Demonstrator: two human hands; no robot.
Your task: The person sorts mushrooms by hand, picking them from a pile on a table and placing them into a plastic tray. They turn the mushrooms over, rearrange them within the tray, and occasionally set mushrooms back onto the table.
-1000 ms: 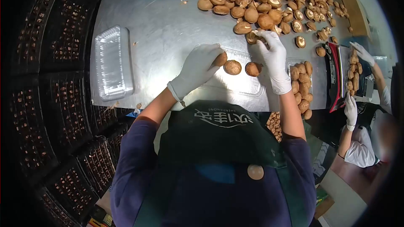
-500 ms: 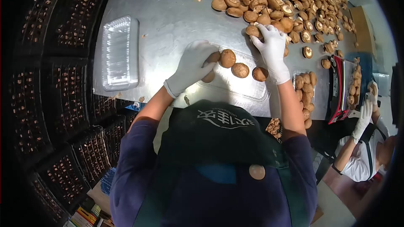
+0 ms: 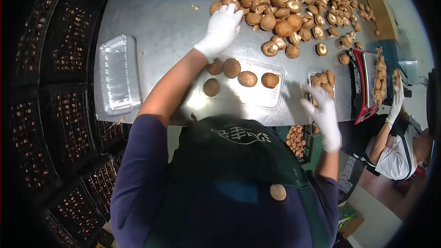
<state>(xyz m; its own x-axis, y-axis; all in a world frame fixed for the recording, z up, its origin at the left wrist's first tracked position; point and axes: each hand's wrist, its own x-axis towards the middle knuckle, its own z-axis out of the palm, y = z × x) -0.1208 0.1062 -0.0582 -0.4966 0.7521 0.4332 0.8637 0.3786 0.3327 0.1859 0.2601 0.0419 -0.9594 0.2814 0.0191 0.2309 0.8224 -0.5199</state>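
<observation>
My left hand (image 3: 223, 28), in a white glove, reaches to the near left edge of a heap of brown mushrooms (image 3: 282, 27). Its fingers are stretched out against mushrooms there; no firm grip shows. Below that wrist lies a shallow clear plastic tray (image 3: 281, 93) with several mushrooms (image 3: 248, 79) spaced apart in it. My right hand (image 3: 323, 115), gloved too and slightly blurred, hangs over the near part of a packed tray of mushrooms (image 3: 327, 81), fingers apart and nothing seen in them. The hand hides part of that tray.
Clear plastic trays (image 3: 120, 76) sit at the table's left. A red scale (image 3: 360, 87) stands at the right, with another mushroom tray (image 3: 380, 82) beyond it. A co-worker's gloved hand (image 3: 396, 103) is there. Dark crates (image 3: 73, 124) line the left; a mushroom crate (image 3: 297, 141) sits below the table edge.
My left hand has left a mushroom in the clear tray and moved up to the heap. My right hand has withdrawn from the heap toward the packed tray. The view has shifted slightly.
</observation>
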